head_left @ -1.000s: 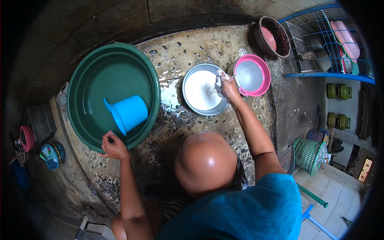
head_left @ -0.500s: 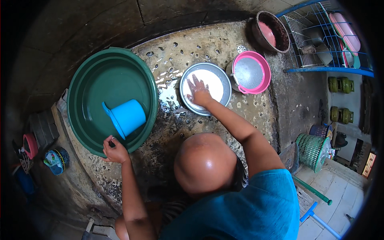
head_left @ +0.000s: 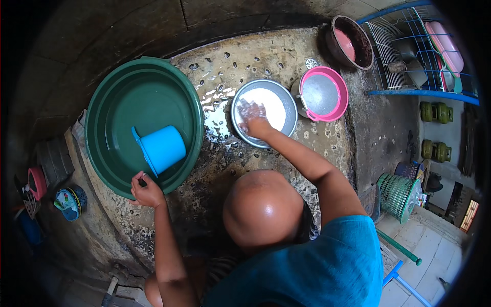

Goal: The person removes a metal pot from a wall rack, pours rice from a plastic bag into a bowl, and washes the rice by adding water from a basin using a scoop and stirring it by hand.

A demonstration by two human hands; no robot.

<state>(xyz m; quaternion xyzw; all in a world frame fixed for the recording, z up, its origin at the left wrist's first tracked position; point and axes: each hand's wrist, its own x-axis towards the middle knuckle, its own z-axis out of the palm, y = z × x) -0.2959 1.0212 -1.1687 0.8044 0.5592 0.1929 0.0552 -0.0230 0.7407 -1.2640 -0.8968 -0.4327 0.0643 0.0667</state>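
Observation:
In a round silver metal bowl, white contents spread over the bottom; I cannot tell if they are grains or cloudy liquid. My right hand reaches into them at the bowl's left side, fingers apart and partly covered in white. At the front rim of a large green basin is my left hand, its fingers curled closed. Whether it grips the rim or something small is hidden. Just beyond it, a bright blue dipper lies tilted inside the basin.
A pink-rimmed strainer rests on a pot right of the bowl. Behind it stands a dark brown tub. A blue wire dish rack is at the far right, a green basket below it. The concrete floor is wet and pitted.
My right hand has shifted slightly within the bowl, its fingers bending from flatter and more spread to deeper in the white contents. The left hand stays by the basin rim.

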